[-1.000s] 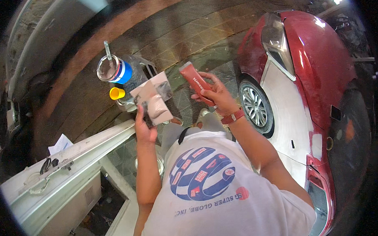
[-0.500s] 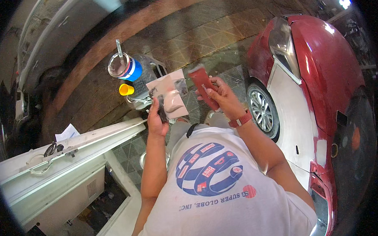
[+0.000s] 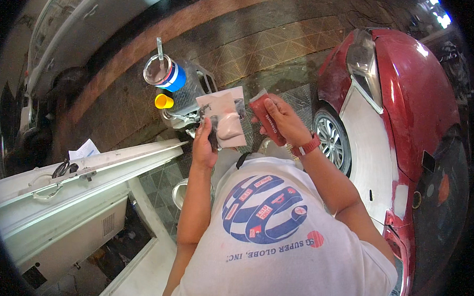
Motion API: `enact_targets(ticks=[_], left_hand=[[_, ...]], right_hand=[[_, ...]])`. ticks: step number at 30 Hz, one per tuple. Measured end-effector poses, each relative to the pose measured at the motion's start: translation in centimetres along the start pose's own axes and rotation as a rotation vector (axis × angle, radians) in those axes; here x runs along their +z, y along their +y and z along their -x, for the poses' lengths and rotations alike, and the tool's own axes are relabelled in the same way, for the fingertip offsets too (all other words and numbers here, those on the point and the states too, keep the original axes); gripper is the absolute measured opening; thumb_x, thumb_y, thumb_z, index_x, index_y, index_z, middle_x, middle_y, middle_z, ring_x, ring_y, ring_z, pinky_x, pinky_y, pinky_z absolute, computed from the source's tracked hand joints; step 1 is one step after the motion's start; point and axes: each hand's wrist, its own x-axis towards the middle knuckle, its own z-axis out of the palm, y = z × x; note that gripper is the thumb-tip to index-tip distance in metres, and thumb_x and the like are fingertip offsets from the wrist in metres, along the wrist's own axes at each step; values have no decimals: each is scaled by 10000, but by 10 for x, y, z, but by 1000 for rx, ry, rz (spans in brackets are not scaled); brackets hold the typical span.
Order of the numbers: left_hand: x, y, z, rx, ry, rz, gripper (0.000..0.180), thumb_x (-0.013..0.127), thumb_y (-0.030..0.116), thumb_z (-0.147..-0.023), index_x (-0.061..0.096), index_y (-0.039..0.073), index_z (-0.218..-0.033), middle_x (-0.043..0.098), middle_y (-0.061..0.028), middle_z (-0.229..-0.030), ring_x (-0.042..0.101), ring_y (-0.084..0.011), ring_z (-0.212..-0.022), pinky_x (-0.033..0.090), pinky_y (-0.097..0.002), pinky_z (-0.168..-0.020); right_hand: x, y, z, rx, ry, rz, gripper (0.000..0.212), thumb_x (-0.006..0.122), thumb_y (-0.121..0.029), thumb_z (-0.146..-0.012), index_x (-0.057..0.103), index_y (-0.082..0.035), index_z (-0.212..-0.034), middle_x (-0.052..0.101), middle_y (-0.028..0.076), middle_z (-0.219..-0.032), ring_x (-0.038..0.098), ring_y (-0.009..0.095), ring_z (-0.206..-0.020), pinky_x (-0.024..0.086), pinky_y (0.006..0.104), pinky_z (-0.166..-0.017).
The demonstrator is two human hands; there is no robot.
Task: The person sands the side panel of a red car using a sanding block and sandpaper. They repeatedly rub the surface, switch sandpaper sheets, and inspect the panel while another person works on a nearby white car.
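Note:
My left hand grips a flat mixing board from its near-left edge. On it sits a smooth beige mound of putty, with dark smears around. Just to the right, my right hand is closed around a red squeeze tube, thumb along its upper part. The tube's pale upper end is near the board but apart from it. Beyond my left hand, an open can with a blue band holds putty and an upright spatula. A yellow cup-shaped cap lies beside the can.
The can rests on a dark stand. A red car with a white-coated side panel and a wheel stands at my right. A white panel extends on my left, with paper on it.
The whole view has shifted a little. My right thumb has moved higher up the red tube. Both hands keep hold of the board and tube.

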Motion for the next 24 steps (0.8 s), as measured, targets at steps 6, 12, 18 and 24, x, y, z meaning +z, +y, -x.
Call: enact_targets(ticks=[6, 12, 18, 24], left_hand=[[-11, -10, -2, -38, -43, -89, 466, 555, 368, -1082, 552, 28, -1401, 658, -79, -1325, 643, -195, -1195, 523, -361, -1023], [1, -10, 1, -37, -37, -124, 427, 571, 356, -1078, 590, 36, -1361, 687, -67, -1247, 666, -184, -1125, 540, -347, -987], [14, 0, 12, -89, -93, -147, 415, 593, 364, -1065, 623, 44, -1327, 696, -62, -1232, 675, -175, -1107, 555, -336, -950], [10, -3, 10, -110, -106, -108, 428, 588, 357, -1066, 610, 35, -1347, 698, -72, -1238, 680, -182, -1107, 556, -339, -950]], right_hand=[[-1, 4, -6, 0, -46, 146, 350, 478, -335, -1118, 578, -33, -1262, 669, 63, -1044, 670, 106, -799, 579, 246, -656], [3, -3, -4, -71, -83, 355, 277, 577, -271, -1077, 625, -1, -1115, 652, 52, -919, 611, 118, -748, 558, 293, -641], [-11, 3, -10, -113, -105, 496, 243, 643, -226, -1033, 663, 3, -956, 642, 63, -750, 596, 135, -665, 494, 332, -602], [-3, -13, -3, -179, -64, 643, 224, 658, -186, -999, 654, 9, -887, 632, 122, -709, 572, 199, -609, 471, 365, -604]])
